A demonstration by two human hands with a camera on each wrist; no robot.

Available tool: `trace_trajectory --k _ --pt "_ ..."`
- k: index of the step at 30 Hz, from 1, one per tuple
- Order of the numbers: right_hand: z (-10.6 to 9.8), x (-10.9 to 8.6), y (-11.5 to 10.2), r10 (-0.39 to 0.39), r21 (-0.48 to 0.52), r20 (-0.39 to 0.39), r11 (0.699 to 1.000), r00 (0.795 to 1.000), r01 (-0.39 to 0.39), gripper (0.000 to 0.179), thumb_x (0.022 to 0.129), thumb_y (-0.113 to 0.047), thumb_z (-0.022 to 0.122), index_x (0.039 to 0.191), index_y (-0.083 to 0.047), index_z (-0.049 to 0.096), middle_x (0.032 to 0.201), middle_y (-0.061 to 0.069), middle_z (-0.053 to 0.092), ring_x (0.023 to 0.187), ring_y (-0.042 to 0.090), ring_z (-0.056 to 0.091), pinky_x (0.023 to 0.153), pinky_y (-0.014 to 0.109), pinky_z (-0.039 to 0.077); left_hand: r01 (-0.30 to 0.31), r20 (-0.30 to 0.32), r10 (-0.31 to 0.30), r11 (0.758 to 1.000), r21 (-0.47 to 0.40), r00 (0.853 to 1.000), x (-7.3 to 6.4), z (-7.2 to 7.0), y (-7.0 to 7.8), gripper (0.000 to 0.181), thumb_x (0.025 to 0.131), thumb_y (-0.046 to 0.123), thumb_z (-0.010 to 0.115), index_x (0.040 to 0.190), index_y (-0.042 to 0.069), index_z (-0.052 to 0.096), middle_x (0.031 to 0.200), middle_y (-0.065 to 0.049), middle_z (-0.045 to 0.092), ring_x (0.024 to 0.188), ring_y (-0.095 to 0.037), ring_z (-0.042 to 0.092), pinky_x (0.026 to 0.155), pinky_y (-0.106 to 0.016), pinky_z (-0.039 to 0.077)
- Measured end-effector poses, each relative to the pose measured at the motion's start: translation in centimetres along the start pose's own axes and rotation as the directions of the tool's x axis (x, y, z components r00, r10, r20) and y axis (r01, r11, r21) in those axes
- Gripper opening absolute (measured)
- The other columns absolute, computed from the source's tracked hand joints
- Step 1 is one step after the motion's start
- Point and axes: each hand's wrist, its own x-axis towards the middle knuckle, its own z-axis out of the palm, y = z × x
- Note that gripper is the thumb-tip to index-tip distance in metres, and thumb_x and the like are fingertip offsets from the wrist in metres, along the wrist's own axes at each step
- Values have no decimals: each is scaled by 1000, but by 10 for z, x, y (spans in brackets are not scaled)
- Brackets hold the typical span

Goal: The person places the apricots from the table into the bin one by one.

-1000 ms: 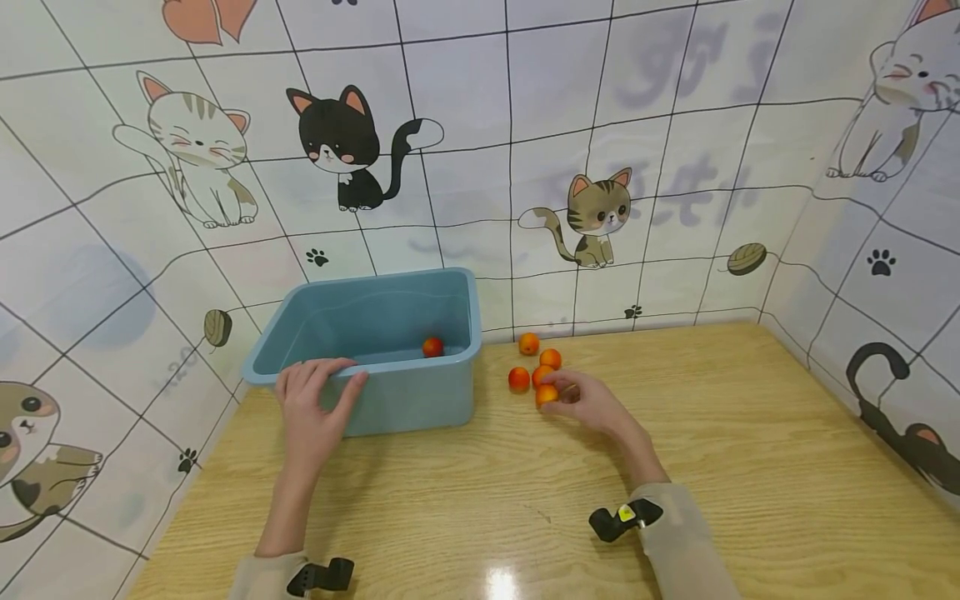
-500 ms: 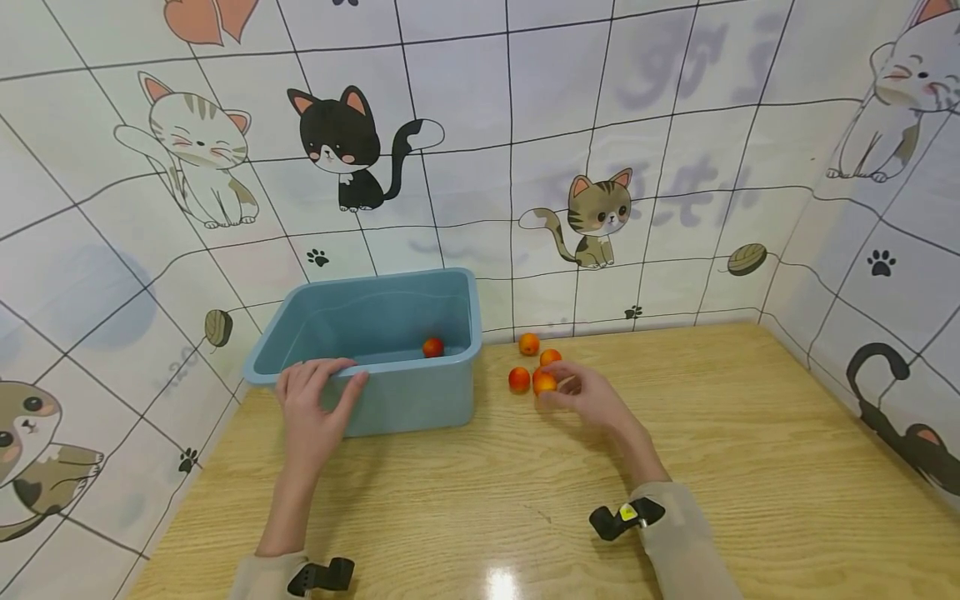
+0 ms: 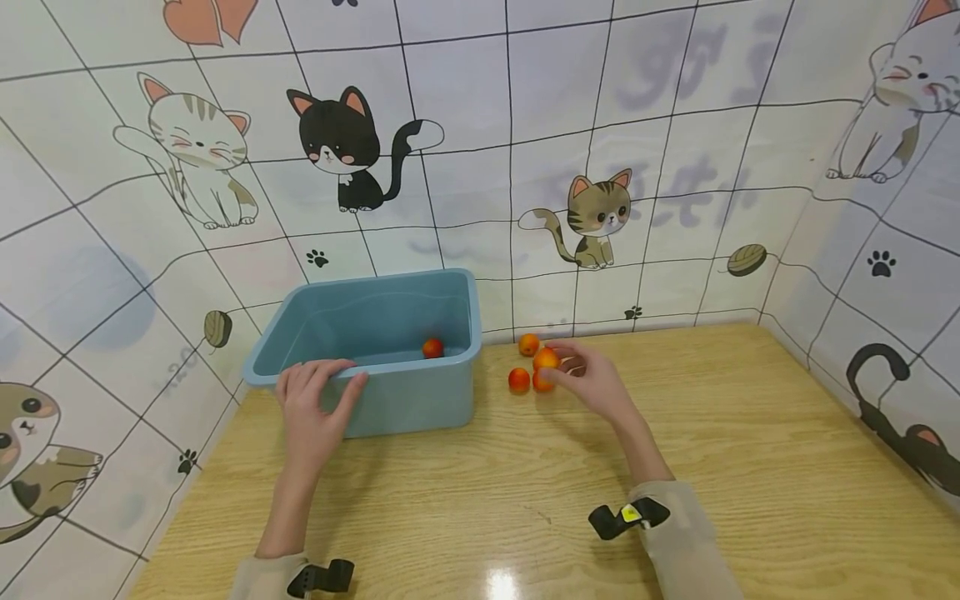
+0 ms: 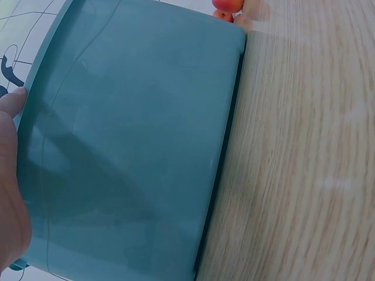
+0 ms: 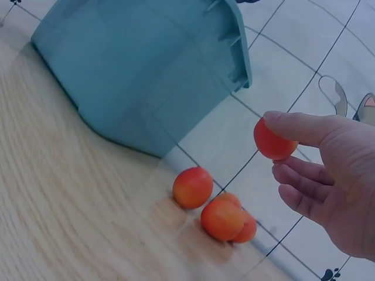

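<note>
At the front left rim of a blue plastic bin [image 3: 405,398], my left hand [image 3: 311,404] hooks its fingers over the edge while the thumb lies along the outside. My right hand [image 3: 596,385] pinches a small round orange-red fruit [image 5: 274,139] between thumb and fingers, raised above the others. Beneath and beside it, several like fruits rest on the table, among them a redder fruit [image 3: 519,380] nearer the bin and an orange fruit [image 3: 528,344] by the wall. One more red fruit [image 3: 432,347] lies inside the bin toward its right end.
The wooden table [image 3: 480,500] meets a wall covering [image 3: 480,167] printed with cats and grid lines, at the back and both sides. The bin stands close to the back wall. Each wrist wears a black camera [image 3: 628,517].
My right hand has picked up the nearest fruit of the cluster, lifting it up and slightly back. My left hand and the bin stay where they were.
</note>
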Motion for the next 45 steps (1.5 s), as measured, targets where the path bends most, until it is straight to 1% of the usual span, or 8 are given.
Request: trace_trajectory --k 8,15,22,25,29,36,41,45 --pt "0 2 -22 -50 25 -60 998 997 52 48 89 -25 79 133 -12 64 121 11 67 93 26 63 82 35 51 -1 -4 1 1000 -3 1000 0 0 0 19 85 20 79 99 7 76 94 -8 68 90 -31 54 102 -49 22" --pt "4 2 -44 -91 35 -86 995 992 94 47 89 -24 80 132 -14 65 122 9 68 90 25 63 85 43 50 2 1 -2 1000 0 1000 0 0 1 19 85 19 80 100 7 76 95 -8 68 90 -30 54 101 -49 22" --pt "10 2 -59 -148 39 -102 988 984 153 46 87 -20 81 130 -11 66 120 7 69 89 23 63 81 33 51 -11 2 11 1000 -3 1000 0 1 0 22 89 27 77 101 8 76 95 -8 68 89 -31 54 100 -49 23" --pt "13 2 -67 -156 51 -99 985 983 162 46 87 -19 82 129 -12 66 118 6 69 88 23 63 80 35 51 -8 2 8 1000 -4 1000 1 1 1 22 90 27 77 100 8 76 95 -9 68 89 -31 54 100 -49 22" --pt "18 3 -73 -174 68 -96 981 980 180 45 87 -16 82 128 -13 66 118 5 69 86 23 63 80 37 52 -1 0 1 1000 -4 1000 1 1 1 21 88 23 78 100 7 76 94 -9 68 90 -31 54 100 -49 23" --pt "28 4 -80 -210 91 -106 971 972 220 43 88 -17 81 129 -13 67 122 5 68 85 23 64 81 37 53 5 1 -5 1000 -2 1000 1 0 1 20 85 19 80 100 6 76 94 -9 68 91 -31 54 100 -50 23" --pt "35 5 -84 -237 98 -117 964 965 248 43 86 -15 82 127 -13 68 119 5 68 81 22 62 76 38 53 7 4 -7 1000 2 1000 1 0 0 19 85 18 80 100 6 76 95 -9 68 91 -31 54 100 -50 23" --pt "40 5 -87 -236 87 -134 965 962 249 43 86 -13 82 128 -14 68 119 3 68 77 20 62 73 35 52 6 7 -6 1000 3 1000 1 0 0 19 86 20 80 100 7 76 95 -8 68 91 -31 54 100 -50 23"
